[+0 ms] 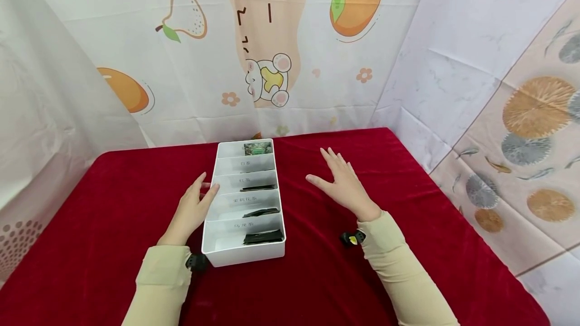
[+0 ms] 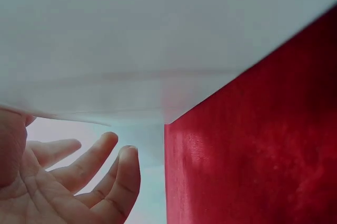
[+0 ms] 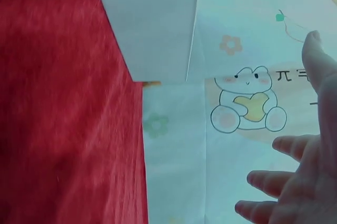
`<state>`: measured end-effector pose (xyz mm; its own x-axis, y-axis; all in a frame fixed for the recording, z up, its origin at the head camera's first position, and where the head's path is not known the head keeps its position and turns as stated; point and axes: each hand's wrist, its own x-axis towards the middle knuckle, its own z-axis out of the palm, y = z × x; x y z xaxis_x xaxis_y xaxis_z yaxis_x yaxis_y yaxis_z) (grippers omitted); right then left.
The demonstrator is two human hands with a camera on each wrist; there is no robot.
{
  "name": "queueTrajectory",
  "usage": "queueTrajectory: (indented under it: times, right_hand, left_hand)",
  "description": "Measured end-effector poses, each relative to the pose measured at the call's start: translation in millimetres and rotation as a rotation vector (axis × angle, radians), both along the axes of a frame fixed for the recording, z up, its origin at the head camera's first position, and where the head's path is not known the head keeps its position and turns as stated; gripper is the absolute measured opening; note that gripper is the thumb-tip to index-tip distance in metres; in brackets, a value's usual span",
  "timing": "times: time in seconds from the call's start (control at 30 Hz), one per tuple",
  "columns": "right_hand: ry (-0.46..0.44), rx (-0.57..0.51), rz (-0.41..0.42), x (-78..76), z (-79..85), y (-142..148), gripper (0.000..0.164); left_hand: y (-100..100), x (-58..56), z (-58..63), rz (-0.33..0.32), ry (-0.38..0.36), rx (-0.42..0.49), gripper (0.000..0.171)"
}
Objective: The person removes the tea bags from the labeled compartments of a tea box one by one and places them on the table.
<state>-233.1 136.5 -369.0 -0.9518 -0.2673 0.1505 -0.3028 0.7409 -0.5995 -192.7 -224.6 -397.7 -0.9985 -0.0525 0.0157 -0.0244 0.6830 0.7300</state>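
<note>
A long white divided box [image 1: 243, 256] stands on the table, its compartments in a row running away from me. Dark flat packets [image 1: 264, 237] lie at the right side of the near compartments, and a green patterned packet [image 1: 257, 149] is in the farthest one. My left hand [image 1: 188, 213] is at the box's left side, its thumb tip by the rim and its fingers spread loosely. In the left wrist view, those fingers [image 2: 84, 168] hold nothing. Right of the box, my right hand [image 1: 346, 185] hovers with fingers spread, apart from it and holding nothing.
Red cloth [image 1: 317, 286] covers the table. Behind it hangs a white curtain [image 1: 308, 29] printed with fruit and a cartoon bear, and another patterned curtain [image 1: 507, 130] hangs on the right. Handwritten labels mark the box's dividers. Each wrist wears a black camera strap.
</note>
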Motion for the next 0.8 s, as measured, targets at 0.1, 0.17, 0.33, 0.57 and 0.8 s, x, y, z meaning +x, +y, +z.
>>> queueTrajectory:
  times: [0.1, 0.17, 0.33, 0.57, 0.8]
  right_hand:
    - [-0.016, -0.064, 0.008, 6.0, 1.2, -4.3, 0.086]
    - [-0.032, -0.101, 0.017, 11.4, 1.3, -7.3, 0.085]
    - [-0.070, -0.182, 0.063, 25.6, 0.9, -14.7, 0.083]
    - [-0.075, -0.235, 0.136, 40.2, 6.4, -24.6, 0.073]
    - [-0.092, -0.226, 0.255, 52.7, 7.0, -37.2, 0.064]
  left_hand:
    - [-0.3, -0.8, -1.9, -0.002, -0.014, 0.021, 0.071]
    - [-0.7, -1.1, -3.6, -0.002, -0.027, 0.036, 0.070]
    - [-1.9, -1.7, -7.2, -0.008, -0.025, 0.056, 0.066]
    - [-2.4, -2.9, -7.9, -0.015, 0.003, 0.069, 0.060]
    - [-2.7, -4.0, -8.2, -0.016, -0.016, 0.098, 0.058]
